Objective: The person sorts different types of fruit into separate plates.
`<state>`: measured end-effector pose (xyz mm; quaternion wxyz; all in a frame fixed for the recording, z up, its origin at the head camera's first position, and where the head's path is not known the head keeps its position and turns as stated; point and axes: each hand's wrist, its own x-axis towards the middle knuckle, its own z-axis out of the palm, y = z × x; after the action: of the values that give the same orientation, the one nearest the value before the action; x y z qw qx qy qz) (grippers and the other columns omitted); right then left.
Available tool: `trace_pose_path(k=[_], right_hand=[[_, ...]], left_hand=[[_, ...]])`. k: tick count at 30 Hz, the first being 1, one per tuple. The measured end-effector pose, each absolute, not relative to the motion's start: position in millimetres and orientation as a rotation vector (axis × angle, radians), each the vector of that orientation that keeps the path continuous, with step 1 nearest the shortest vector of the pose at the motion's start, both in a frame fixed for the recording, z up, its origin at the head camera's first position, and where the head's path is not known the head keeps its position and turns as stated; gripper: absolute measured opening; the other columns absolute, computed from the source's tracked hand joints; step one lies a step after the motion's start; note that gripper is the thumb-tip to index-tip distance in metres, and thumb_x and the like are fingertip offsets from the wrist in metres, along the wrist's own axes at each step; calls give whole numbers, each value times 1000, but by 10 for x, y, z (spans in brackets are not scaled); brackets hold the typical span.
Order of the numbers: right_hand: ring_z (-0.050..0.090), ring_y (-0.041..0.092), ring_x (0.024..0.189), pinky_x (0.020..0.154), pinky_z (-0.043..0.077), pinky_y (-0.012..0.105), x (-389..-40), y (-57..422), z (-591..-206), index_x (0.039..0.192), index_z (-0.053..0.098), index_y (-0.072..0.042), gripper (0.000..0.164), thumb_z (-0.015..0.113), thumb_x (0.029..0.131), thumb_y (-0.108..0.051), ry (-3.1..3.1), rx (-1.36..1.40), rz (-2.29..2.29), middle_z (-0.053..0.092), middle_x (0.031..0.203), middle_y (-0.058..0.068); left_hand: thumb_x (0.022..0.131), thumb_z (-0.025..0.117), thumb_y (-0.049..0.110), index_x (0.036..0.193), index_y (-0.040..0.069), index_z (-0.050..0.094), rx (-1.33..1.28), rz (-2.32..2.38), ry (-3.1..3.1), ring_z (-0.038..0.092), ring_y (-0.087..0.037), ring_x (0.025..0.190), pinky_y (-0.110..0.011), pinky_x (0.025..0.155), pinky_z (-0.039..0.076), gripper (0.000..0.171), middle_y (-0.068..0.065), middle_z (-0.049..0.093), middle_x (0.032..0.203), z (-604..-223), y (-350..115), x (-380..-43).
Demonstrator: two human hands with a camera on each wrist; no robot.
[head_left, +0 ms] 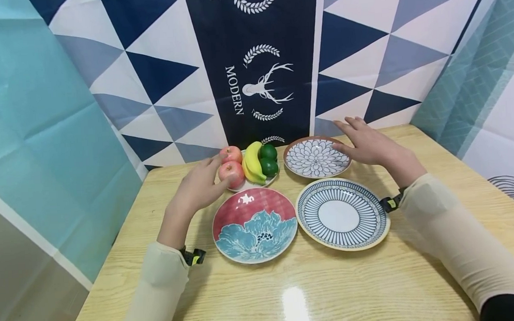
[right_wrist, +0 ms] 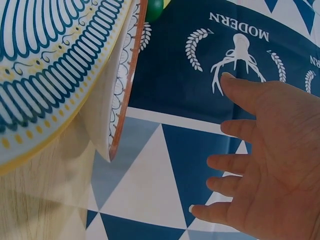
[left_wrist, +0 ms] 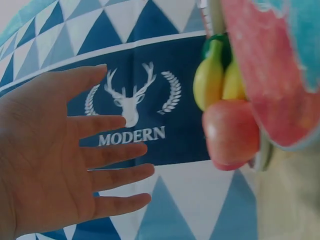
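My left hand [head_left: 200, 185] hovers beside the fruit plate, its fingers extended and apart in the left wrist view; it holds nothing. Nearest to it are two red apples [head_left: 231, 174], with bananas [head_left: 253, 162] and two green round fruits [head_left: 269, 167] on the same white plate [head_left: 273, 180]. Over the right rim of a brown-edged plate with a petal pattern [head_left: 317, 158] is my right hand [head_left: 366, 144], fingers spread, with nothing in its grasp. Closer to me lie a red plate with a blue flower [head_left: 255, 228] and a blue-striped plate [head_left: 342, 215], side by side.
The wooden table [head_left: 246, 297] runs up to a patterned backdrop [head_left: 260, 58] with a deer head print. A teal curtain-like sheet [head_left: 41, 118] hangs on the left, and another patterned sheet [head_left: 499, 118] on the right. Black straps sit on both wrists.
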<state>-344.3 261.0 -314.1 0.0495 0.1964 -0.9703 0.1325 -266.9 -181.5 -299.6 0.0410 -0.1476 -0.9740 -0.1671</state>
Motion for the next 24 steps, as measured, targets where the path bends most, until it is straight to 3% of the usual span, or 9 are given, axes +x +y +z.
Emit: trace_pose_path(k=[13, 19, 24], right_hand=[[3, 56, 157, 119, 17, 74, -3426, 2581, -3151, 169, 20, -8, 82, 54, 108, -51, -2959, 609, 401, 10, 170, 35], [8, 56, 156, 118, 20, 75, -3423, 2575, -3168, 169, 19, -10, 82, 53, 108, -53, -2951, 616, 399, 11, 170, 34], [9, 57, 156, 118, 20, 74, -3415, 2566, -3161, 168, 23, -8, 79, 56, 108, -47, -2921, 650, 411, 12, 169, 35]], left_hand=[[99, 67, 54, 159, 17, 48, -407, -540, -3175, 51, -41, 141, -65, 107, 46, 73, -18, 57, 152, -3456, -1918, -2704], [99, 70, 46, 146, 13, 61, -485, -565, -3247, 65, -30, 115, -50, 97, 56, 58, -10, 71, 127, -3584, -1938, -2761], [97, 76, 40, 144, 11, 60, -538, -736, -3252, 64, -25, 100, -39, 84, 57, 58, -8, 71, 116, -3658, -1965, -2801]])
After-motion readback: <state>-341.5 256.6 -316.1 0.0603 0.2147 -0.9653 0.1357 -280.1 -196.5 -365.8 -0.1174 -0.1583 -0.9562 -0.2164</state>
